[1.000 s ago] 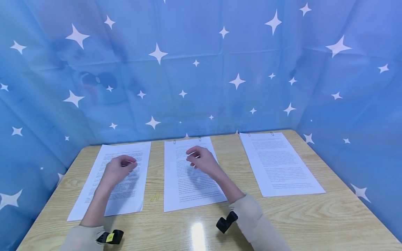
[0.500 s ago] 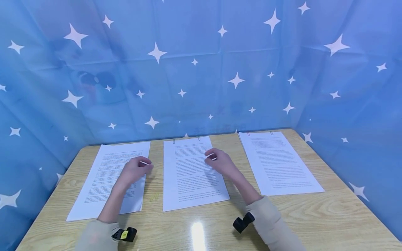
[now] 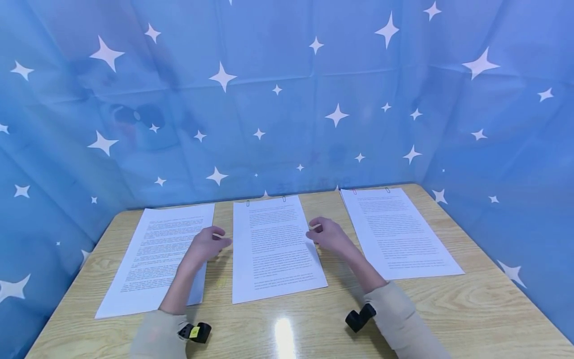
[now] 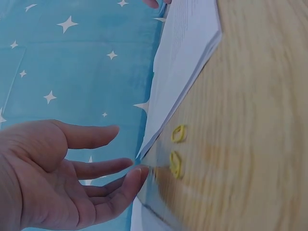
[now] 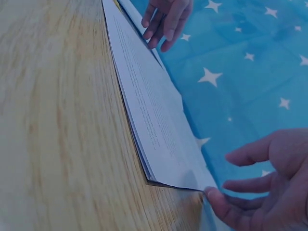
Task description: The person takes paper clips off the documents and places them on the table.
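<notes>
The middle stack of printed paper [image 3: 278,249] lies between my hands, with two paper clips [image 3: 284,199] on its far edge. My left hand [image 3: 210,245] is by the stack's left edge, its fingers loosely bent with nothing between them. At the right edge, my right hand [image 3: 331,235] has its fingers relaxed and parted. In the right wrist view, the fingertips of the right hand [image 5: 269,180] overlap the paper's corner; whether they touch it I cannot tell. Two yellow paper clips [image 4: 175,164] lie on the wood near the left hand.
Another paper stack [image 3: 157,249] lies on the left, showing no clips. A third stack [image 3: 403,239] on the right has a pink clip [image 3: 354,192] and a dark clip [image 3: 387,190] on its far edge. A blue starred curtain [image 3: 269,109] hangs behind the wooden table [image 3: 350,324].
Both hands have moved right: the left from over the left stack to the gap beside the middle one, the right from over the middle stack to its right edge. The papers stay put.
</notes>
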Demonstrator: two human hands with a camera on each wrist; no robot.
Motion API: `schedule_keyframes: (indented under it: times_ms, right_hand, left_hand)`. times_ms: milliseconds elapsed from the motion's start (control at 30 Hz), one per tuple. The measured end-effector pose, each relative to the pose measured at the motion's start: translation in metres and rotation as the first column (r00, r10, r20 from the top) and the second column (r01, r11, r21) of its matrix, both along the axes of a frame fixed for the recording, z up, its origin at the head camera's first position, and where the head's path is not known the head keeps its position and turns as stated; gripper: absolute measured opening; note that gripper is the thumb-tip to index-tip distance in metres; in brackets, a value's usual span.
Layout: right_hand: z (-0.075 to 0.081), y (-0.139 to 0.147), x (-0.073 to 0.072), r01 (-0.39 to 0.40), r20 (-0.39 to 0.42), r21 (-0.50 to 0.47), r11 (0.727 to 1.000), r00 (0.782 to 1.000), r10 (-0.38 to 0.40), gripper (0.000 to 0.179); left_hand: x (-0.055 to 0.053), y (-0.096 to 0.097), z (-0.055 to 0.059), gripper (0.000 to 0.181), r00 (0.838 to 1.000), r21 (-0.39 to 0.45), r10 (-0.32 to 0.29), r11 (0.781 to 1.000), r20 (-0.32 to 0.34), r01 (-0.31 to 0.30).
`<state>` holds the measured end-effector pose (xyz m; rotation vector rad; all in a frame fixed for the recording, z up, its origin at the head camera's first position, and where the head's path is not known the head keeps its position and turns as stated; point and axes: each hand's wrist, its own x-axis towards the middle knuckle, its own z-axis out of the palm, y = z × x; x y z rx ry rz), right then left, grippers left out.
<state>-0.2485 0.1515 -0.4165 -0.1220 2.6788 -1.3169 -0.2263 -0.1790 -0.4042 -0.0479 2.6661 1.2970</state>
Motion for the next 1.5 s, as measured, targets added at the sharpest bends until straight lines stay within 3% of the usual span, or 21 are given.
schedule_keyframes:
  times_ms: [367,633,1133,1333,1500]
  right_hand:
    - [-0.001,0.002,-0.001,-0.015,0.008,0.037,0.999,1.000,0.015,0.040]
    - [-0.003,0.000,-0.004,0.014,0.060,-0.005,1.000,0.998,-0.013,0.039]
    - [-0.007,0.003,-0.006,0.068,0.065,-0.039,0.997,0.996,-0.066,0.026]
    - [-0.009,0.005,-0.006,0.074,0.052,-0.132,0.988,0.996,-0.068,0.030]
    - [-0.012,0.009,-0.009,0.066,0.089,-0.182,0.981,0.995,-0.051,0.041]
  left_hand:
    - [-0.004,0.013,-0.005,0.044,0.999,0.071,0.015,0.997,0.047,-0.018]
    - [-0.008,0.019,-0.006,0.033,0.998,0.013,0.019,1.000,0.060,-0.020]
    - [-0.006,0.021,-0.006,0.024,0.997,0.021,0.032,0.999,0.074,-0.033]
    - [-0.007,0.022,-0.007,0.021,0.996,0.042,0.039,0.998,0.078,-0.042]
    - [-0.008,0.022,-0.008,0.019,0.996,0.070,0.060,0.995,0.072,-0.065]
